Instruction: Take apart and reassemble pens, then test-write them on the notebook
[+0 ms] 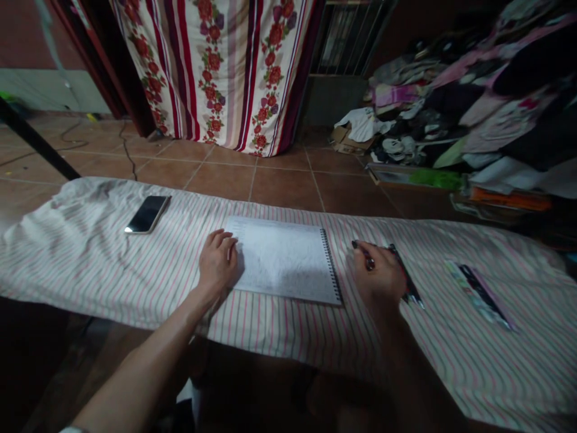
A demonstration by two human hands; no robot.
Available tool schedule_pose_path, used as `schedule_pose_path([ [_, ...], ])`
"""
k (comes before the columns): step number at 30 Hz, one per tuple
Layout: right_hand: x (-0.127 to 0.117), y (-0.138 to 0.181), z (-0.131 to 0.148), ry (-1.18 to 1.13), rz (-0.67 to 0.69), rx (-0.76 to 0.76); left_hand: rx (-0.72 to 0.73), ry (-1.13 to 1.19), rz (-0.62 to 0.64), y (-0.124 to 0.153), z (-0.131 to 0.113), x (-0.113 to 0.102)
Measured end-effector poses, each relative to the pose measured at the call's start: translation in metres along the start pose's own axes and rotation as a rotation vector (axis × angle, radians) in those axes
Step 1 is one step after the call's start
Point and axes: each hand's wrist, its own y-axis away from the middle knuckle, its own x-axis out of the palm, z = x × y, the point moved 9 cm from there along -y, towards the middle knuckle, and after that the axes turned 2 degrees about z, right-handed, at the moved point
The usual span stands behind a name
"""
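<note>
A spiral notebook (pixel 282 258) lies flat on the striped cloth, its page covered with faint marks and its coil on the right side. My left hand (pixel 218 258) rests on the notebook's left edge, fingers loosely bent and holding nothing. To the right of the coil, my right hand (pixel 381 273) is closed, with dark bits of a slim pen-like object (pixel 369 263) showing between thumb and fingers; most of it is hidden and slightly blurred. Several dark pens (pixel 412 285) lie beside and partly behind that hand.
Further right lie more slim pens (pixel 484 294). A phone (pixel 148 214) sits at the left on the striped cloth (pixel 175 252). Beyond the cloth are a tiled floor (pixel 279 183), a floral curtain (pixel 234 78) and a heap of clothes (pixel 451 102) at the right.
</note>
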Motion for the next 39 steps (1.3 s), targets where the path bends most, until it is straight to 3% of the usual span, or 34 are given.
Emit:
schedule_pose_path([
  [6, 0.013, 0.007, 0.042, -0.023, 0.029, -0.191, -0.228, -0.168, -0.105, -0.005, 0.088, -0.037],
  [10, 0.017, 0.009, 0.055, -0.044, 0.033, -0.251, -0.427, -0.269, -0.138, 0.004, 0.138, -0.06],
  [16, 0.015, 0.009, 0.059, -0.051, 0.019, -0.285, -0.626, -0.318, -0.145, 0.016, 0.185, -0.076],
  [19, 0.014, 0.007, 0.056, -0.046, 0.013, -0.273, -0.688, -0.328, -0.143, 0.018, 0.202, -0.081],
  [23, 0.014, 0.008, 0.056, -0.04, -0.001, -0.286, -0.635, -0.325, -0.095, 0.008, 0.213, -0.085],
  [26, 0.017, 0.009, 0.056, -0.033, 0.029, -0.283, -0.671, -0.369, -0.081, 0.002, 0.22, -0.089],
  [39, 0.015, 0.01, 0.07, -0.027, 0.02, -0.328, -0.807, -0.394, 0.081, 0.002, 0.245, -0.078],
])
